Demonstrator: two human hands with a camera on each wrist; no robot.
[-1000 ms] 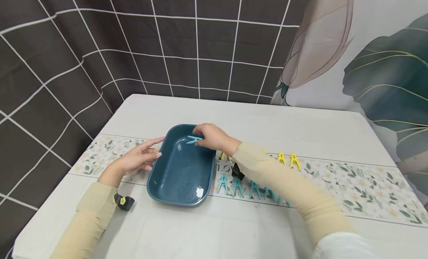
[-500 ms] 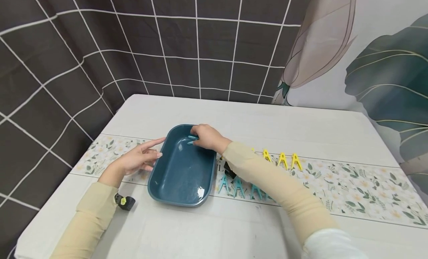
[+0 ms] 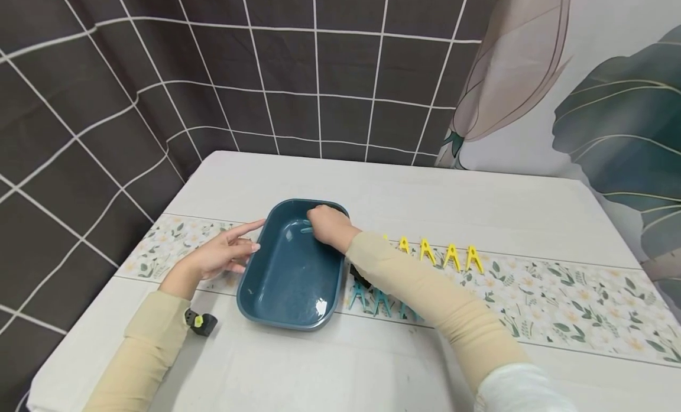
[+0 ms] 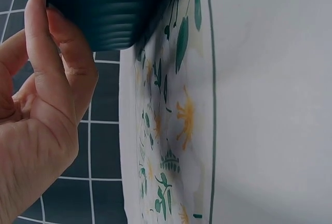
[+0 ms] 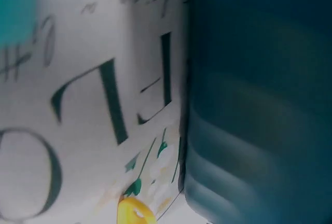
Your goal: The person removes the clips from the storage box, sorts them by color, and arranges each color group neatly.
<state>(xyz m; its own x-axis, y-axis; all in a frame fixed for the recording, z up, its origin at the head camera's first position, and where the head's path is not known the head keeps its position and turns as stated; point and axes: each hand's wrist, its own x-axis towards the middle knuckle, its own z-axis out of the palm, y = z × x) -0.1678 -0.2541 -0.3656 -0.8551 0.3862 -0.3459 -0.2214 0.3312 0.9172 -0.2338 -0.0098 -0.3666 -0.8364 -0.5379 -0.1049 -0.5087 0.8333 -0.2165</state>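
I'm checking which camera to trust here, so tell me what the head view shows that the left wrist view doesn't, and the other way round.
Only the head view shows the right hand inside the blue tub holding a teal clothespin, the row of yellow clothespins, the teal clothespins partly hidden by the right sleeve, and the whole table.

Only the left wrist view shows, up close, the ribbed outer wall of the tub and the left hand's fingertip touching it.

Both show the left hand, the tub, the floral runner and the dark grid backdrop.
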